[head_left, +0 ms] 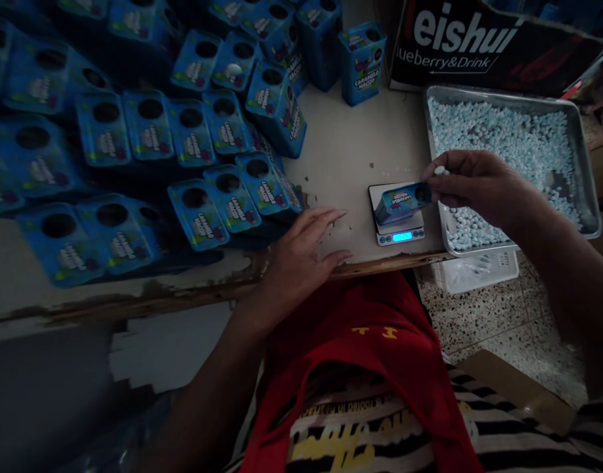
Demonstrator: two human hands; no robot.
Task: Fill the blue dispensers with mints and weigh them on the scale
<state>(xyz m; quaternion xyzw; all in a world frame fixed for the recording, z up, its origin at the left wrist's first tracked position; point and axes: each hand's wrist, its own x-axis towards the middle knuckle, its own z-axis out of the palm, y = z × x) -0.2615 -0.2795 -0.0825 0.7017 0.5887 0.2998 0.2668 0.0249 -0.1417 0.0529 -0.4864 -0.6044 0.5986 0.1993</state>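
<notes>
A blue candy tin (402, 202) labelled "Caramelo Macizo" stands on a small digital scale (386, 238) with a lit blue display. My right hand (473, 180) is beside the tin's top, thumb and fingers pinched on a white candy (440, 171) close to the tin's round opening. Whether the fingers also touch the tin I cannot tell. My left hand (311, 246) lies at the table's front edge, fingers stretched and apart, holding nothing. To its left are several blue tins (232, 200) with dark round openings. A metal tray (593, 197) of pale blue and white candies lies under my right forearm.
More blue tins (104, 128) crowd the left of the table (331, 138), and a single tin (363, 62) stands at the back. Behind the tray is a black printed carton (449, 49). Below the worn wooden edge (380, 264) sits a white plastic container (479, 270).
</notes>
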